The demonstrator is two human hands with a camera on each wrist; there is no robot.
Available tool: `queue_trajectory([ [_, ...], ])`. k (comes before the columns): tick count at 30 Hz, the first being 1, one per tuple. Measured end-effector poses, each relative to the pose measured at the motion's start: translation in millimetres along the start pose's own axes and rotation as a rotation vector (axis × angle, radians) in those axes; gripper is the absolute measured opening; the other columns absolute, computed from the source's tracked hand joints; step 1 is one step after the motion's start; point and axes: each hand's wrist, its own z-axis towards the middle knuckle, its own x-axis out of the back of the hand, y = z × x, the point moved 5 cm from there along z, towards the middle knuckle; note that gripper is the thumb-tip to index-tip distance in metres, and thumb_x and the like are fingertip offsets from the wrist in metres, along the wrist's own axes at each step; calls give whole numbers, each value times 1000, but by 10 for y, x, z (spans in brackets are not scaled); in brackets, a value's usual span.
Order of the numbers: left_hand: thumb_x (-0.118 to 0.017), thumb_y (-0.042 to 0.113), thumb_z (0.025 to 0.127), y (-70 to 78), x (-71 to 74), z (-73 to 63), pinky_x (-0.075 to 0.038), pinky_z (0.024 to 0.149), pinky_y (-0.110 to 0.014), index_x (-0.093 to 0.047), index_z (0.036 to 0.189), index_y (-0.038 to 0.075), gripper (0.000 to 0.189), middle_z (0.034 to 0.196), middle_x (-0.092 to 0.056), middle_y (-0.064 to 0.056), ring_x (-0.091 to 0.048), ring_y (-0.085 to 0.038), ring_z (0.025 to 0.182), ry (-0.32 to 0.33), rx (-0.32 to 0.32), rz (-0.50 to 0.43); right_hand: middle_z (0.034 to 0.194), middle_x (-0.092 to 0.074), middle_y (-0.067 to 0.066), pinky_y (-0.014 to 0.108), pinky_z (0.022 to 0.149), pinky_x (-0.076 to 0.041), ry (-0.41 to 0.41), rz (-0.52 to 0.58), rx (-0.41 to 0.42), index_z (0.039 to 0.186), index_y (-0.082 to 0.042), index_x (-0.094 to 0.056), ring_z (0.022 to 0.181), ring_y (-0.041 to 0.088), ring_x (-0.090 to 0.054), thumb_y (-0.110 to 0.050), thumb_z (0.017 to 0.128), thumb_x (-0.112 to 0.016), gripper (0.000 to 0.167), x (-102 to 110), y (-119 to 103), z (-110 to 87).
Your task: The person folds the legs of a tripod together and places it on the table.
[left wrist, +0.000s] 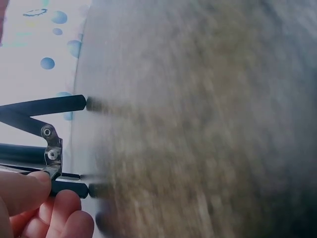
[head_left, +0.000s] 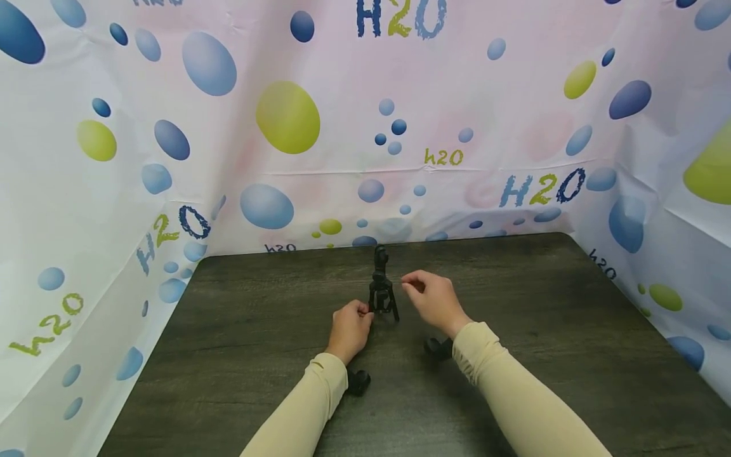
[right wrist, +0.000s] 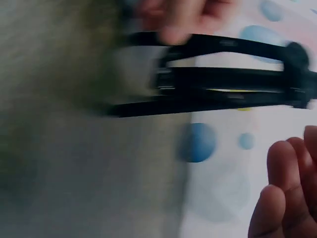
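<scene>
A small black tripod (head_left: 380, 285) stands upright near the back of the table, its legs partly spread. My left hand (head_left: 349, 330) pinches the lower part of one leg between thumb and fingers. In the left wrist view the tripod's leg (left wrist: 54, 106) and a metal hinge (left wrist: 52, 154) show close to that thumb. To the right of the tripod, my right hand (head_left: 435, 301) hovers with fingers loosely bent, apart from it and holding nothing. The right wrist view shows the right fingers (right wrist: 285, 173) beside the tripod's upper part.
The dark wooden table (head_left: 240, 355) reaches back to a white curtain (head_left: 342, 76) printed with blue and green dots and lettering. The curtain also hangs along the left and right sides. Dark wrist-worn devices (head_left: 358, 383) show beneath both wrists.
</scene>
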Motion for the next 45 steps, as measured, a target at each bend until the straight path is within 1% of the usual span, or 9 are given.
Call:
queue_trajectory([
  [3,-73,6,91,-4,-2,2,-56,71,-38,-67,88,3,7,81,-69,-5,-67,-20,77,0,1,6,95,-73,6,43,74,-55,-30,-63,-24,105,-3,-74,83,22,-67,-9,95,-68,12,-126,110,-72],
  [7,-73,6,91,7,-2,-1,-56,70,-38,-67,88,3,7,80,-68,-5,-66,-20,76,2,-4,8,94,-74,5,43,75,-55,-53,-112,-68,101,-5,-76,84,23,-68,-10,94,-70,10,-252,196,-123],
  [10,-74,5,91,15,1,-1,-55,69,-38,-67,87,3,8,80,-68,-4,-66,-20,75,8,-13,9,95,-74,5,43,75,-55,-57,-130,-88,100,-6,-77,85,24,-69,-12,94,-71,10,-318,234,-140],
  [13,-74,5,90,18,-2,2,-55,69,-37,-67,87,3,8,80,-68,-4,-65,-20,75,7,-15,13,93,-74,4,42,73,-55,-48,-150,-87,98,-7,-77,84,23,-69,-12,93,-72,9,-358,259,-153],
  [19,-74,7,91,31,-19,0,-55,69,-37,-67,86,4,9,79,-67,-3,-64,-19,75,-4,10,17,87,-73,2,39,69,-53,-16,-148,-99,95,-7,-76,75,18,-65,-12,92,-72,7,-391,294,-171],
  [23,-74,8,91,33,-27,2,-54,68,-36,-67,86,5,10,78,-66,-2,-63,-18,73,-9,17,26,84,-71,1,38,66,-52,-14,-158,-89,93,-6,-75,71,16,-62,-11,93,-72,6,-406,297,-171],
  [29,-74,8,91,39,-18,16,-53,66,-36,-67,85,5,10,76,-66,-2,-63,-18,71,-8,0,50,84,-71,1,38,67,-52,-17,-172,-78,93,-6,-74,72,16,-63,-11,93,-72,5,-410,274,-162],
  [38,-72,9,93,44,-21,34,-54,65,-36,-67,87,5,9,77,-66,-2,-62,-17,70,-36,37,50,85,-71,2,39,68,-53,-29,-168,-81,94,-5,-75,72,17,-63,-12,93,-72,7,-426,248,-167],
  [45,-72,7,92,49,-30,26,-52,63,-35,-66,86,4,9,75,-65,-2,-61,-17,68,-25,-10,57,84,-71,2,38,69,-52,-33,-191,-62,94,-5,-75,72,17,-64,-12,93,-72,7,-442,253,-158],
])
